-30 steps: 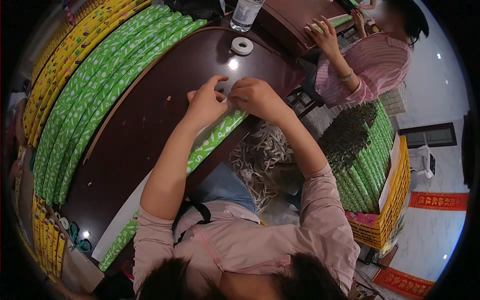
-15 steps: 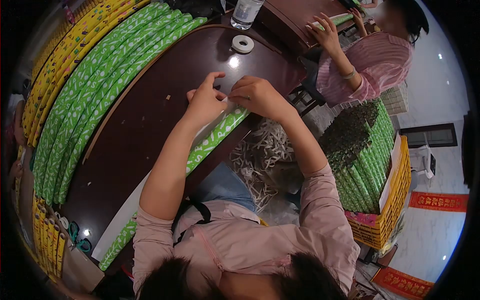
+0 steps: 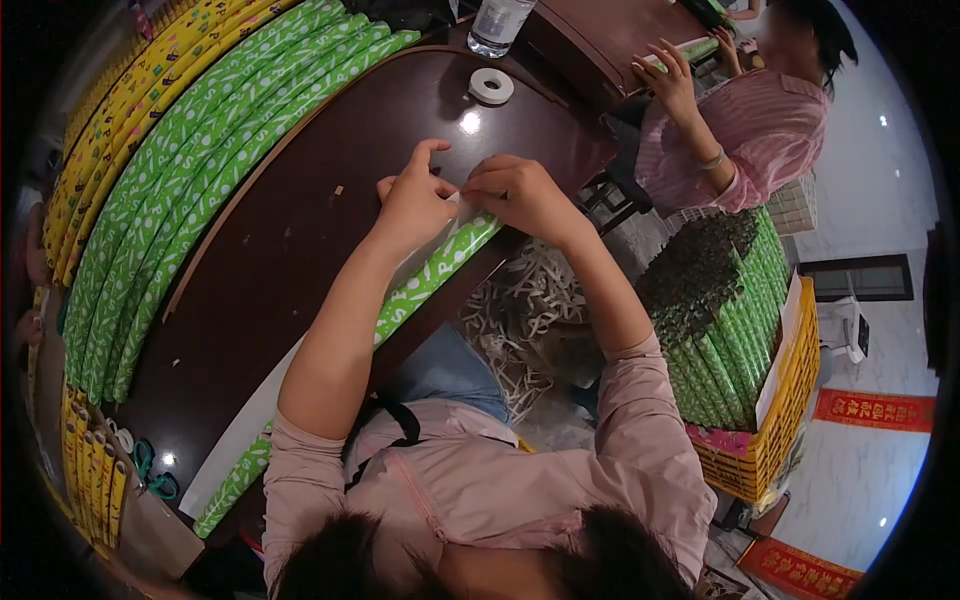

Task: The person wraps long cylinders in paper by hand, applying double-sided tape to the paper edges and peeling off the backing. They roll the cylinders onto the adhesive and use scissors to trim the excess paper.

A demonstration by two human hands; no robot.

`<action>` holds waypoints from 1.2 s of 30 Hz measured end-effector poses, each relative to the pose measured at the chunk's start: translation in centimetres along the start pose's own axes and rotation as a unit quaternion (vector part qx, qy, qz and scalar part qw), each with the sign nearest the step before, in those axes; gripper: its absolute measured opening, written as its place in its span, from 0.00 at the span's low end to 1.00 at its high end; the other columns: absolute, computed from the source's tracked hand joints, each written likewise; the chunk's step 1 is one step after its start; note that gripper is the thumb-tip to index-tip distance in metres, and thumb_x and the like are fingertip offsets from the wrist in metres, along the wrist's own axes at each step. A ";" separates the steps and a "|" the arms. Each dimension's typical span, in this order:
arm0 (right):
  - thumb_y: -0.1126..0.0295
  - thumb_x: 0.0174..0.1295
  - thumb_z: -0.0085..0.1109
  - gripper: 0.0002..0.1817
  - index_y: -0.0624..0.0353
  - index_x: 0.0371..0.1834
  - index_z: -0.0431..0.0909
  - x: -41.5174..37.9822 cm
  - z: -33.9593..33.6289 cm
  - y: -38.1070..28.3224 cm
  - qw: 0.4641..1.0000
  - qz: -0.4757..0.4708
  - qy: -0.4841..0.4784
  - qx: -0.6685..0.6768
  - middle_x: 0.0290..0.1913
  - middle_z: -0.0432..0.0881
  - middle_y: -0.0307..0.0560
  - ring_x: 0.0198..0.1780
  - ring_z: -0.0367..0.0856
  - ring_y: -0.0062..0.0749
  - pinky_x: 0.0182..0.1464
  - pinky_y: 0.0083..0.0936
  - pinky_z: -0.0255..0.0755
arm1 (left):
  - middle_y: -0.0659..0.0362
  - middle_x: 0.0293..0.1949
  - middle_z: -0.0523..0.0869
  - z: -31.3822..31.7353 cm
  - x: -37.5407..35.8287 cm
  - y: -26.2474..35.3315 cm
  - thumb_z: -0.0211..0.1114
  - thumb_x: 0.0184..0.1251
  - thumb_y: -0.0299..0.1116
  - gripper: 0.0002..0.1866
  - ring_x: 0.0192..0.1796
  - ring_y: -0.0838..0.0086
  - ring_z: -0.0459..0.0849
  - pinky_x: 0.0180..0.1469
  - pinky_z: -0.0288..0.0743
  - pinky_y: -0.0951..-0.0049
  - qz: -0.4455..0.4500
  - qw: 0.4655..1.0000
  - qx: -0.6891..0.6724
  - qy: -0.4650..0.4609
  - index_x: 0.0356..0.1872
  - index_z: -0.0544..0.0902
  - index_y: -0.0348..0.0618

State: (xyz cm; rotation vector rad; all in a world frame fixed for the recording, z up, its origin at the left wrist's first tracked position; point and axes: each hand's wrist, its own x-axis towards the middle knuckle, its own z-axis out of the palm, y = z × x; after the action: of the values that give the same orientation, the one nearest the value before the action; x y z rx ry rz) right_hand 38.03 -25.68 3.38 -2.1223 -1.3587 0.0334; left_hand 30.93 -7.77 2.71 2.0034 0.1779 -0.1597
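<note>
A long, partly rolled sheet of green wrapping paper [image 3: 400, 305] with white print lies along the table edge in front of me, its white underside showing. My left hand [image 3: 412, 205] pinches the far end of this paper, the index finger sticking up. Close beside it, my right hand [image 3: 515, 192] is closed in a pinch at the same corner. What sits between its fingertips is too small to make out. My left forearm hides the middle of the roll.
Green rolls [image 3: 215, 190] and yellow rolls [image 3: 130, 130] are stacked at the left. A tape roll [image 3: 491, 87], a bottle [image 3: 498, 25] and scissors [image 3: 155, 470] lie around the dark table [image 3: 270, 300]. Paper strips [image 3: 520, 310] cover the floor by a yellow crate [image 3: 780, 420]. Another person [image 3: 735, 130] sits at right.
Both my hands stay almost in place at the paper's end. The view shifts slightly. The other person's raised hand has moved a little to the right.
</note>
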 end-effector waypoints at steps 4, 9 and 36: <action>0.78 0.49 0.66 0.09 0.63 0.35 0.85 0.2 0.0 -0.2 1.000 -0.001 0.012 0.014 0.35 0.83 0.48 0.39 0.83 0.43 0.41 0.34 0.77 | 0.57 0.42 0.90 0.0 -0.2 0.3 0.68 0.50 0.20 0.42 0.56 0.67 0.81 0.71 0.55 0.63 -0.012 1.000 0.004 -0.005 0.69 0.63 0.54; 0.77 0.48 0.66 0.08 0.63 0.33 0.85 0.2 0.3 -0.4 1.000 0.003 0.023 0.011 0.33 0.82 0.48 0.38 0.82 0.44 0.41 0.36 0.77 | 0.58 0.43 0.89 0.1 -0.3 0.3 0.67 0.50 0.20 0.45 0.63 0.62 0.75 0.73 0.49 0.60 -0.008 1.000 0.009 0.008 0.72 0.59 0.54; 0.78 0.47 0.67 0.10 0.64 0.36 0.84 0.0 0.7 -0.9 0.999 0.010 0.015 -0.047 0.36 0.83 0.49 0.39 0.84 0.43 0.41 0.33 0.79 | 0.56 0.40 0.90 0.4 0.3 -0.6 0.72 0.46 0.22 0.46 0.56 0.66 0.81 0.70 0.60 0.65 0.009 1.000 -0.007 0.018 0.71 0.62 0.50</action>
State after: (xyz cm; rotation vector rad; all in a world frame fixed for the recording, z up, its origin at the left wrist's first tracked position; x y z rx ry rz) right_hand 37.03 -25.13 3.31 -2.2056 -1.3453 -0.0537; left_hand 31.07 -7.81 1.93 1.9940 0.1838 -0.1111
